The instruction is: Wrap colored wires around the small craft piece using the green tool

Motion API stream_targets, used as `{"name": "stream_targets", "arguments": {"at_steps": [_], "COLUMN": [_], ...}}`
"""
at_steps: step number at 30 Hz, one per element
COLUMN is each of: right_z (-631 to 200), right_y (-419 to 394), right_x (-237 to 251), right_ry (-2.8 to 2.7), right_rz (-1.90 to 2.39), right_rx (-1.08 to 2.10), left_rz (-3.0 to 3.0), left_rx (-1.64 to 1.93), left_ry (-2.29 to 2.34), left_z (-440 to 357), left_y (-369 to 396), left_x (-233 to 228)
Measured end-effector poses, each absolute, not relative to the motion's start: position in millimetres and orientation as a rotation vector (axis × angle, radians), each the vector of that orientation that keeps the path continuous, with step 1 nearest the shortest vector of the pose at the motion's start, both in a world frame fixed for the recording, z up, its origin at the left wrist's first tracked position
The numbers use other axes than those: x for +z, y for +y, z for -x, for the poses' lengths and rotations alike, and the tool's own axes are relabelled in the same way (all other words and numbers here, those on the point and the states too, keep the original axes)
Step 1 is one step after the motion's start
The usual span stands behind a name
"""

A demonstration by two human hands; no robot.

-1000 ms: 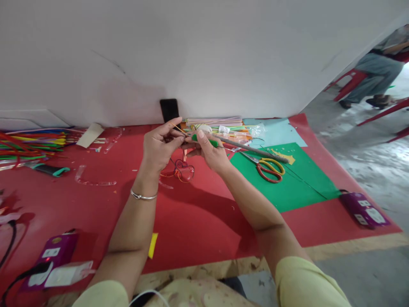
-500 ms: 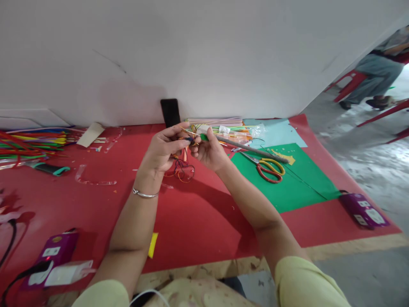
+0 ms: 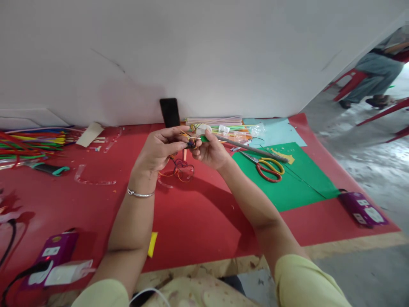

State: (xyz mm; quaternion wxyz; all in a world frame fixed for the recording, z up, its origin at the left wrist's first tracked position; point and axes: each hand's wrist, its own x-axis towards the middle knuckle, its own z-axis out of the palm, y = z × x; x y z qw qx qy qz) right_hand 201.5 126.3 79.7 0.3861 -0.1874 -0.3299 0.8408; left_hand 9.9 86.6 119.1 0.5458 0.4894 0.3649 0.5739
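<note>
Red tabletop (image 3: 198, 217) below: left hand (image 3: 158, 150) and right hand (image 3: 211, 151) have drawn closer, fingers pinching the small wire bundle (image 3: 191, 144), twisting continues.

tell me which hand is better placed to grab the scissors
Right. The right hand is next to the scissors on the green paper; the left hand is farther away. Both hands currently pinch the small wire piece.
</note>
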Motion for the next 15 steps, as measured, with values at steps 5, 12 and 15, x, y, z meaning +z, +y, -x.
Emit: {"name": "stream_targets", "arguments": {"at_steps": [5, 12, 15], "right_z": [-204, -214, -217], "right_y": [130, 138, 141], "right_x": [69, 58, 56], "right_ry": [-0.893, -1.071, -1.159], "right_rz": [0.456, 0.402, 0.347], "right_rx": [2.216, 2.258, 2.243], "left_rz": [-1.211, -1.292, -1.311], "left_rx": [1.225, 1.106, 1.078], "left_ry": [0.869, 0.817, 0.823], "left_z": [0, 5, 7], "left_y": [87, 88, 89], "left_x": [117, 112, 111]}}
